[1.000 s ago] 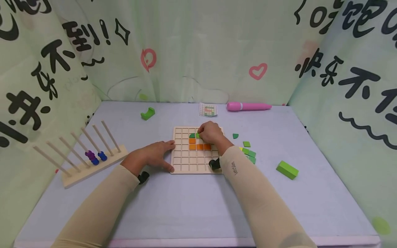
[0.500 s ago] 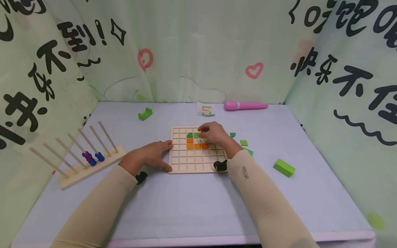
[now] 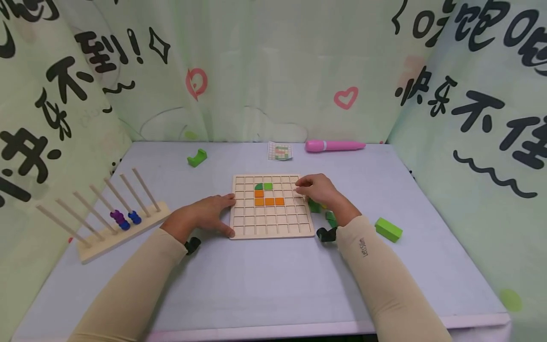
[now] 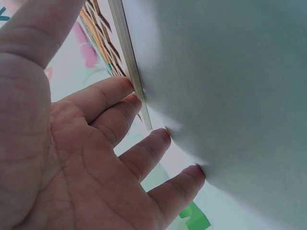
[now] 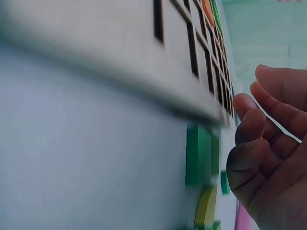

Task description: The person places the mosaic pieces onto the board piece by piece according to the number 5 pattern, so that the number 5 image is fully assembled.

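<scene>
A wooden grid board (image 3: 273,223) lies in the middle of the table. In it sit a dark green quarter-round tile (image 3: 258,186), a light green square tile (image 3: 268,185) and several orange tiles (image 3: 269,201). My left hand (image 3: 211,214) rests flat on the table, its straight fingers (image 4: 120,103) touching the board's left edge (image 4: 127,52). My right hand (image 3: 317,190) hovers at the board's right edge with loosely curled fingers (image 5: 249,132) and nothing in them. Loose green tiles (image 3: 315,206) (image 5: 199,155) and a yellow tile (image 5: 206,206) lie just right of the board.
A green block (image 3: 388,229) lies at the right, a pink pen (image 3: 333,146) and a pattern card (image 3: 279,151) at the back, a green arch block (image 3: 197,157) at the back left. A wooden peg rack (image 3: 115,232) with purple and blue beads (image 3: 122,219) stands at the left. Cloth walls enclose the table.
My right hand has left the board's upper middle and moved to its right edge, leaving the light green square tile beside the dark green one. The left hand stays put.
</scene>
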`<state>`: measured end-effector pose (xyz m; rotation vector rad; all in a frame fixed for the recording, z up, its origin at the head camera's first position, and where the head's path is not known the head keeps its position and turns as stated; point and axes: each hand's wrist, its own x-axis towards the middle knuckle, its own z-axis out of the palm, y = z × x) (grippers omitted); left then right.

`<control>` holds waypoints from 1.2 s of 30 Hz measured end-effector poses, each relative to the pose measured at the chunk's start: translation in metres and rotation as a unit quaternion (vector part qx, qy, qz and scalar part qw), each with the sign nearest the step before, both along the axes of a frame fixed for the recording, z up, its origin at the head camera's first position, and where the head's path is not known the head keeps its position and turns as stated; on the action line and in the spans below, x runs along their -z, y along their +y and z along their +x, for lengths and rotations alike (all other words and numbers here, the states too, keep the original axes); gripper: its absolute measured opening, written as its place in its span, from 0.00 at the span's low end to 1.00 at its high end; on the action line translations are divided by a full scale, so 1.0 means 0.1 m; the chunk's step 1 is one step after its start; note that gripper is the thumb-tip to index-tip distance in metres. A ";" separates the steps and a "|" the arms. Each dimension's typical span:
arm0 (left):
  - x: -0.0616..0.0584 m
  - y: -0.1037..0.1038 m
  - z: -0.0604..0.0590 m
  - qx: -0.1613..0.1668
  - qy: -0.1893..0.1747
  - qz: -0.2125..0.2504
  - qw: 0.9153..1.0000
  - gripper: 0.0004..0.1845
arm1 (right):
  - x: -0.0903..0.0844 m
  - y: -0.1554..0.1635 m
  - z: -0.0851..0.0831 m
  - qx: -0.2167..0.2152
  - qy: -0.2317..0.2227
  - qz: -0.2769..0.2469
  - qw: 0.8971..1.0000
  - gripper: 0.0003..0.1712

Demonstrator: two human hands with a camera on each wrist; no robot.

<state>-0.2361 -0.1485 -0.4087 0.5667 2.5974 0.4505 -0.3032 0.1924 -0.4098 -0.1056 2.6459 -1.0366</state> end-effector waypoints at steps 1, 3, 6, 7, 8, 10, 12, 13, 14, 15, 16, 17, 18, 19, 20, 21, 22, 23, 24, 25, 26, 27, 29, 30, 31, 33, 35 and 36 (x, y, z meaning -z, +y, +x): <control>0.00 0.00 0.00 0.001 0.001 0.000 1.000 0.56 | 0.00 0.05 0.00 0.004 -0.001 0.005 1.000 0.19; 0.01 0.00 -0.01 0.005 0.002 0.002 1.000 0.56 | 0.00 0.17 0.00 0.016 -0.006 0.013 1.000 0.19; 0.01 -0.01 -0.01 0.006 0.001 0.001 1.000 0.56 | -0.03 0.33 0.02 0.037 -0.015 0.014 0.999 0.20; 0.01 0.00 -0.02 0.005 0.001 -0.001 1.000 0.56 | -0.04 0.38 0.02 0.043 -0.018 0.015 0.999 0.20; 0.01 0.00 -0.02 0.005 0.000 -0.003 1.000 0.56 | -0.05 0.43 0.03 0.047 -0.018 0.018 0.999 0.20; 0.01 0.00 -0.02 0.001 -0.002 -0.006 1.000 0.57 | -0.06 0.51 0.05 0.056 -0.018 0.025 0.998 0.20; 0.02 0.00 -0.02 -0.003 -0.004 -0.007 1.000 0.57 | -0.07 0.60 0.06 0.064 -0.017 0.036 0.997 0.20; 0.02 0.00 -0.02 -0.004 -0.005 -0.007 1.000 0.57 | -0.06 0.63 0.06 0.067 -0.016 0.042 0.997 0.21; 0.02 0.00 -0.02 -0.006 -0.005 -0.007 1.000 0.57 | -0.06 0.66 0.07 0.071 -0.016 0.046 0.996 0.21; 0.02 0.01 -0.03 -0.007 -0.006 -0.006 1.000 0.57 | -0.05 0.69 0.07 0.074 -0.016 0.050 0.996 0.21; 0.02 0.01 -0.03 -0.008 -0.006 -0.005 1.000 0.57 | -0.04 0.71 0.07 0.075 -0.016 0.055 0.996 0.21; 0.02 0.01 -0.03 -0.008 -0.006 -0.005 1.000 0.57 | -0.04 0.73 0.08 0.074 -0.015 0.061 0.995 0.21; 0.02 0.01 -0.03 -0.007 -0.006 -0.005 1.000 0.57 | -0.03 0.75 0.08 0.073 -0.015 0.067 0.995 0.21; 0.03 0.01 -0.03 -0.007 -0.006 -0.004 1.000 0.57 | -0.03 0.76 0.09 0.070 -0.015 0.072 0.995 0.22; 0.03 0.01 -0.03 -0.007 -0.006 -0.002 1.000 0.57 | -0.02 0.78 0.09 0.068 -0.017 0.076 0.995 0.22; 0.03 0.01 -0.03 -0.007 -0.007 0.000 1.000 0.57 | -0.02 0.78 0.09 0.064 -0.018 0.080 0.995 0.22; 0.03 0.01 -0.03 -0.007 -0.007 0.001 1.000 0.57 | -0.01 0.79 0.10 0.060 -0.019 0.085 0.994 0.23; 0.03 0.01 -0.02 -0.007 -0.008 0.003 1.000 0.57 | 0.00 0.79 0.10 0.055 -0.021 0.089 0.994 0.23; 0.03 0.01 -0.02 -0.007 -0.008 0.003 1.000 0.57 | 0.00 0.79 0.10 0.051 -0.021 0.094 0.994 0.23; 0.03 0.01 -0.02 -0.008 -0.009 0.003 1.000 0.57 | 0.01 0.79 0.09 0.047 -0.020 0.099 0.994 0.23; 0.02 0.01 -0.02 -0.008 -0.009 0.002 1.000 0.57 | 0.02 0.78 0.09 0.043 -0.017 0.105 0.993 0.23; 0.02 0.01 -0.02 -0.009 -0.010 0.000 1.000 0.57 | 0.03 0.78 0.09 0.040 -0.015 0.110 0.993 0.23; 0.02 0.01 -0.02 -0.010 -0.009 -0.005 1.000 0.57 | 0.05 0.77 0.08 0.034 -0.007 0.122 0.992 0.22; 0.02 0.01 -0.03 -0.010 -0.009 -0.008 1.000 0.57 | 0.05 0.76 0.07 0.031 -0.003 0.127 0.991 0.22; 0.02 0.01 -0.03 -0.010 -0.009 -0.010 1.000 0.57 | 0.06 0.76 0.06 0.031 -0.001 0.129 0.991 0.21; 0.02 0.01 -0.03 -0.010 -0.009 -0.011 1.000 0.58 | 0.06 0.76 0.05 0.030 0.004 0.133 0.991 0.20; 0.03 0.01 -0.03 -0.009 -0.009 -0.011 1.000 0.58 | 0.06 0.76 0.04 0.029 0.009 0.136 0.990 0.18; 0.03 0.01 -0.03 -0.009 -0.010 -0.010 1.000 0.58 | 0.06 0.76 0.04 0.029 0.009 0.137 0.990 0.17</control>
